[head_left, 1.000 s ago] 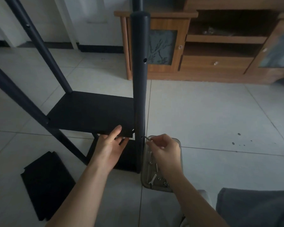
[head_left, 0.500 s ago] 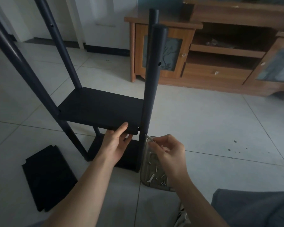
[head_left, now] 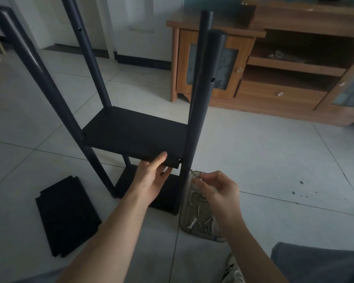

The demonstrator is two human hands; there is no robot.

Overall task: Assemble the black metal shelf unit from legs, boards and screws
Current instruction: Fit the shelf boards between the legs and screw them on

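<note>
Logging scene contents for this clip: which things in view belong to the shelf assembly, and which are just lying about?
Job: near leg, middle board, screw pinched by right hand, left hand holding the board, tray of screws, spare board.
Lying about: wooden cabinet, grey cushion.

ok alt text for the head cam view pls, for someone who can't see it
A person's right hand pinches a screw at a hole low in the near right leg of a half-built black shelf unit, while the left hand holds up the middle board. A clear tray of screws and a spare board lie on the tiled floor.
</note>
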